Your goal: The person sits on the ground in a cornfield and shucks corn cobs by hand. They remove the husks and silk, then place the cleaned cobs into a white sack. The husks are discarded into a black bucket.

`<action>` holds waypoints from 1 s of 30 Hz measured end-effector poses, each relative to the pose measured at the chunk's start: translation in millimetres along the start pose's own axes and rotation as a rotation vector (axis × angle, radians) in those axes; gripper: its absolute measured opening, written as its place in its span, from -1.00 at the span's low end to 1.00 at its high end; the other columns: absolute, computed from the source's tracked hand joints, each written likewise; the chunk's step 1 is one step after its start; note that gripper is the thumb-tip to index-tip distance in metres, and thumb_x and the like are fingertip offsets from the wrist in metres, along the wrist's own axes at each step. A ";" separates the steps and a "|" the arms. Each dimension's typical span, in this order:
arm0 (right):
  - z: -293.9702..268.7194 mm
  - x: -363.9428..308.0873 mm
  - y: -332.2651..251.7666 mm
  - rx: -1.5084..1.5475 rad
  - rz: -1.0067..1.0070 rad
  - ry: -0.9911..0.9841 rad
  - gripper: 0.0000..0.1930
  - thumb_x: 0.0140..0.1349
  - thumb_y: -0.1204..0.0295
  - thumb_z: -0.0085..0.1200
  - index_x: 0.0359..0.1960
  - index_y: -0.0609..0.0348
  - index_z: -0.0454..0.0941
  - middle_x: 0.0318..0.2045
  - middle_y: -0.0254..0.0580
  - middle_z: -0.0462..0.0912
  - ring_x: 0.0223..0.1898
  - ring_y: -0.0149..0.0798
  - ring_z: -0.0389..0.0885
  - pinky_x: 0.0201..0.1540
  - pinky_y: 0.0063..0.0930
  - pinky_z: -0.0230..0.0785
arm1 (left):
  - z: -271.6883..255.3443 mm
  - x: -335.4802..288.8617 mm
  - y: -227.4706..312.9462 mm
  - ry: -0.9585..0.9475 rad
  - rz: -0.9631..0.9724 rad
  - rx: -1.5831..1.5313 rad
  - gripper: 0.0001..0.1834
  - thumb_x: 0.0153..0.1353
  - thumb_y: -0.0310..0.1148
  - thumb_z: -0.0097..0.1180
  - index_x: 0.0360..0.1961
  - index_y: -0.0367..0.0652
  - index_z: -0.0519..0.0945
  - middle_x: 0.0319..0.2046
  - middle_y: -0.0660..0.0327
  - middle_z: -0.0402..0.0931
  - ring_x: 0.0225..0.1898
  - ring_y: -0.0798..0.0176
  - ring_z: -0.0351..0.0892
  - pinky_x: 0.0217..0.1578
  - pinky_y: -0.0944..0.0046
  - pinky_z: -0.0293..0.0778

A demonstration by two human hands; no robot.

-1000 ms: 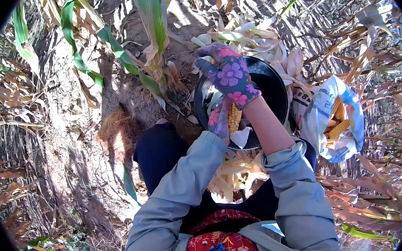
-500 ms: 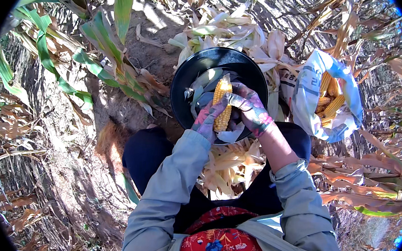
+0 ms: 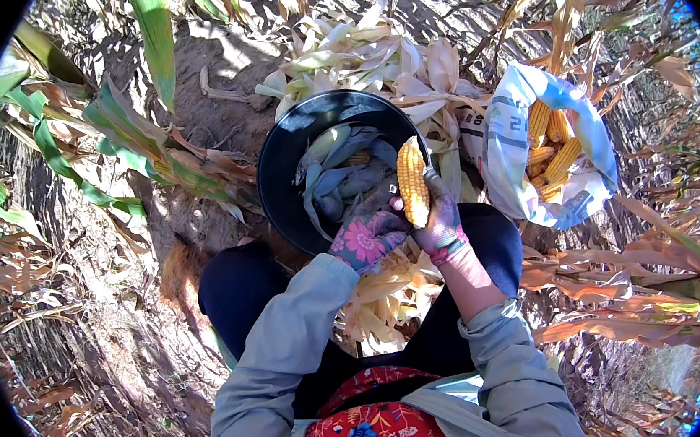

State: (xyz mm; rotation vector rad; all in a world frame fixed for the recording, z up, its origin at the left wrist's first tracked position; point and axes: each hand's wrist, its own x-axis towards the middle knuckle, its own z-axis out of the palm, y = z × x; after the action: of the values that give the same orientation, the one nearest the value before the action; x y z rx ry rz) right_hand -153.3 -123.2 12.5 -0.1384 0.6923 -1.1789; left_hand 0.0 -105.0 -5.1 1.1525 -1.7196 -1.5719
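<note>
In my gloved right hand is a yellow ear of corn, its husk off and its kernels bare. The ear stands tilted over the right rim of a black bucket. Beside its lower end sits my left hand, in a flowered glove, with the fingers curled in. Whatever those fingers may hold is hidden. Inside the bucket lie several ears still in pale husks.
At the right stands a white sack with several husked ears in it. Stripped husks are heaped behind the bucket, and more loose husks lie between my knees. Leafy corn stalks lean in from the left.
The ear has moved from over the bucket's middle to its right rim, in my right hand. My left hand has let go of the ear's side and curled near its lower end.
</note>
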 end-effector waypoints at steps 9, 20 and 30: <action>-34.0 -31.6 -15.5 -0.355 0.052 -0.231 -0.59 0.13 0.21 0.04 -0.08 0.24 0.37 -0.34 -0.29 0.52 -0.37 -0.46 0.52 -0.41 -0.57 0.43 | 8.6 5.0 14.3 -0.044 -0.178 -0.606 -0.51 0.10 -0.25 0.11 0.00 -0.29 0.35 -0.20 0.16 0.44 -0.26 0.30 0.47 -0.20 0.30 0.39; -57.3 -43.6 -169.8 -0.347 -0.504 0.575 -0.70 0.10 0.24 0.05 -0.25 0.17 0.39 -0.50 -0.17 0.49 -0.58 -0.28 0.46 -0.58 -0.45 0.42 | 43.2 -14.9 -18.4 -0.487 -0.240 -0.093 -0.68 0.12 -0.18 0.07 -0.23 -0.22 0.50 -0.37 0.22 0.50 -0.29 0.35 0.43 -0.25 0.36 0.35; -78.2 -1.6 -215.0 -0.921 -0.799 0.621 -0.72 0.11 0.38 0.03 -0.15 0.23 0.49 -0.26 -0.14 0.57 -0.28 -0.31 0.55 -0.19 -0.51 0.38 | 53.6 -33.2 -36.2 -0.704 -0.041 0.731 -0.22 -0.11 0.11 0.12 0.13 -0.03 0.28 0.15 0.01 0.17 0.17 0.00 0.13 0.16 0.16 0.05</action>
State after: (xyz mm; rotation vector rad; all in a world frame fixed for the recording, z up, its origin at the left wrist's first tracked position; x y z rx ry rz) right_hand -369.8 -188.2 47.6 -0.9122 1.8164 -1.5805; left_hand -20.3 -47.4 -44.6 0.9801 -2.9171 -1.5068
